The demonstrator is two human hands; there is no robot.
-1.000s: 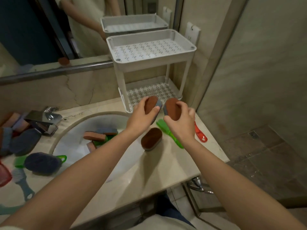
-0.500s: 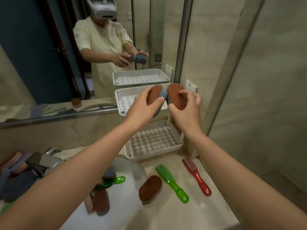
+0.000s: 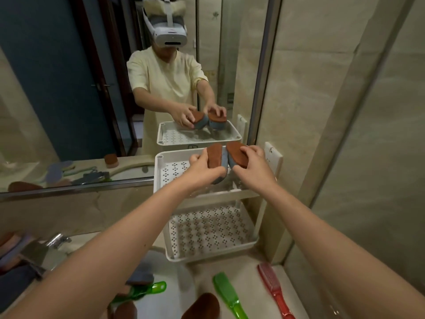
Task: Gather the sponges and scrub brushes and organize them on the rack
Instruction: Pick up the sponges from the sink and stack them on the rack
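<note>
A white two-tier rack with perforated shelves stands in the corner by the mirror. My left hand grips an oval brown-and-blue sponge over the top shelf. Beside it my right hand grips a second brown-and-blue sponge; the two sponges touch. Both sit low inside the top tray at its right end. On the counter below lie a green brush, a red brush and another brown sponge.
The lower rack shelf holds nothing. A green-handled brush and more sponges lie in the sink. The tap and further sponges sit at the left edge. A wall and glass panel close the right side.
Both hands have carried the two sponges from above the counter up and forward, then down into the rack's top tray. My view has tilted upward toward the mirror.
</note>
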